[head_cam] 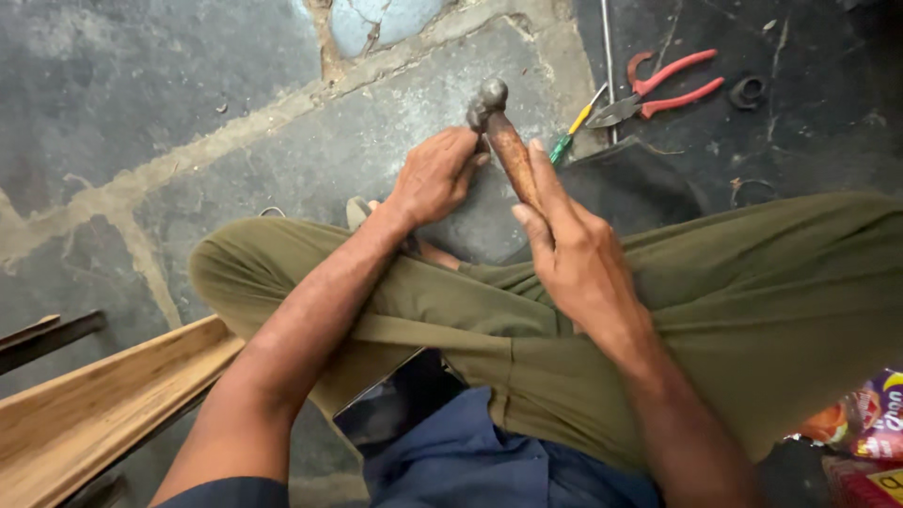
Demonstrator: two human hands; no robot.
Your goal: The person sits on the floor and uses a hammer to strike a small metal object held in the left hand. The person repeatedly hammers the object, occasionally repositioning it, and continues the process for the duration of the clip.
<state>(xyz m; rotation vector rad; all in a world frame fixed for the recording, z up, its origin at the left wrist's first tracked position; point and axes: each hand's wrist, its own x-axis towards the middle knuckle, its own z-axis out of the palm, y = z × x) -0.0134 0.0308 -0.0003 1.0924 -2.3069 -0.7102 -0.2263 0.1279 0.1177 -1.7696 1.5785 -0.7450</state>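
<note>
Gripping hammer [501, 132] by wooden handle, right hand [574, 254] clenched around shaft, index finger laid along it. Hammer tilted, metal head uppermost, over stone floor [141, 113] just ahead of crossed legs. Left hand [435, 177] beside hammer head, fingers curled, tips at head; whether anything is pinched there cannot be told. Red pliers [663, 87] and screwdriver [576, 127] on floor beyond. Wooden board [94, 414] at left.
</note>
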